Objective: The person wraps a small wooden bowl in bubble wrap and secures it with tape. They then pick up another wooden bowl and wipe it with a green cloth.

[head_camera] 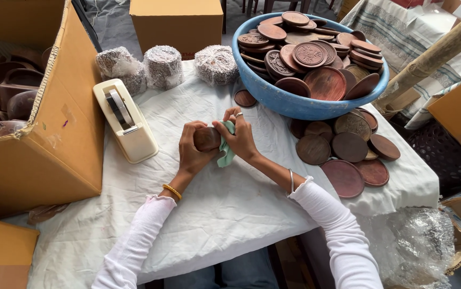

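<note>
My left hand (194, 151) grips a small round brown wooden piece (207, 138) above the white cloth-covered table (209, 208). My right hand (237, 136) presses a light green cloth (227, 153) against that piece; the cloth hangs down below my fingers. Both hands meet at the middle of the table. A blue basin (294, 101) heaped with round carved wooden discs stands just beyond my right hand. More brown wooden discs (348, 147) lie in a loose pile on the table to the right.
A cream tape dispenser (125, 120) lies left of my hands. Three bubble-wrapped bundles (163, 67) stand at the back. A large open cardboard box (53, 134) with dark wooden bowls fills the left. Other boxes, a bamboo pole (434, 53) and bubble wrap (412, 246) surround the table.
</note>
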